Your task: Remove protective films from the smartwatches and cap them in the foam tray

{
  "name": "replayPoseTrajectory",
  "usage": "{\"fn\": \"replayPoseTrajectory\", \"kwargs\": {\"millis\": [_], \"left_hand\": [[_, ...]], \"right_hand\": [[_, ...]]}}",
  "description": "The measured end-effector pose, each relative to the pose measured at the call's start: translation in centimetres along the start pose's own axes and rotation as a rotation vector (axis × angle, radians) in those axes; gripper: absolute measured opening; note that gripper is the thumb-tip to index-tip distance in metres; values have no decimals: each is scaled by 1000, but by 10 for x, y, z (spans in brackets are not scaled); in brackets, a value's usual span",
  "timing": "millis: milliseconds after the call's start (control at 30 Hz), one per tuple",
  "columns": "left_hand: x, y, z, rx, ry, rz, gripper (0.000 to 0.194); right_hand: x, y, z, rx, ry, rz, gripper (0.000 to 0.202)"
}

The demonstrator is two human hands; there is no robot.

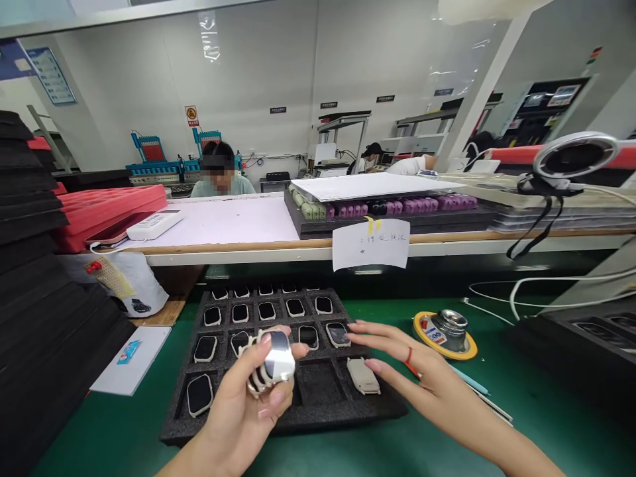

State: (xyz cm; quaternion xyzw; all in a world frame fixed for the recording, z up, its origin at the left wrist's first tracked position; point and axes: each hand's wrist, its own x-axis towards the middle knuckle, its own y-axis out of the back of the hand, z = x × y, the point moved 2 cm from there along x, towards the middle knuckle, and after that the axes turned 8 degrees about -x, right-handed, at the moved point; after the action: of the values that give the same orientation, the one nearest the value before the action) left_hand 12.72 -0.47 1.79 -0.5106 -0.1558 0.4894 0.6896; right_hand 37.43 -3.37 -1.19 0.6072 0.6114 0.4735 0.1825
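Observation:
My left hand (256, 397) is closed around a small stack of smartwatch bodies (279, 356), the outermost with its glossy screen turned outward. Below it lies a black foam tray (318, 424) with rows of square pockets, most holding silver-rimmed watch bodies such as this dark-screened one (199, 395). Fingers apart and holding nothing, my right hand (407, 358) reaches over the tray's right side. Its fingertips are close to a screen-up watch body (338, 334) and a back-up, pale watch body (363, 376); whether they touch is unclear. One front-row pocket (320, 384) beside the back-up one is bare.
Right of the tray sit a yellow-rimmed dish with a metal bottle top (444, 334) and a light-blue pen-like tool (470, 379). A white pad (132, 361) lies left, beside stacked black foam trays (30, 298). A shelf (238, 255) crosses behind; a person (223, 179) sits beyond.

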Motion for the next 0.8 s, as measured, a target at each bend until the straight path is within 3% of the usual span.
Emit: {"fn": "replayPoseTrajectory", "kwargs": {"millis": [100, 167, 267, 367, 467, 700, 800], "left_hand": [[3, 2, -6, -28, 77, -44, 37], [4, 5, -10, -46, 128, -58, 40], [6, 10, -13, -70, 140, -11, 37], [7, 12, -15, -103, 133, 22, 36], [9, 11, -15, -100, 138, -17, 39], [7, 11, -15, -22, 123, -51, 37], [5, 12, -14, -6, 121, -62, 39]], "right_hand": [[17, 10, -47, 91, 216, 127, 32], [27, 7, -74, 116, 327, 107, 38], [38, -8, -94, 155, 343, 68, 26], [43, -21, -96, 238, 319, 89, 19], [46, -25, -94, 296, 333, 169, 11], [47, -13, -81, 580, 189, 416, 12], [43, -4, -81, 520, 239, 351, 13]]}}
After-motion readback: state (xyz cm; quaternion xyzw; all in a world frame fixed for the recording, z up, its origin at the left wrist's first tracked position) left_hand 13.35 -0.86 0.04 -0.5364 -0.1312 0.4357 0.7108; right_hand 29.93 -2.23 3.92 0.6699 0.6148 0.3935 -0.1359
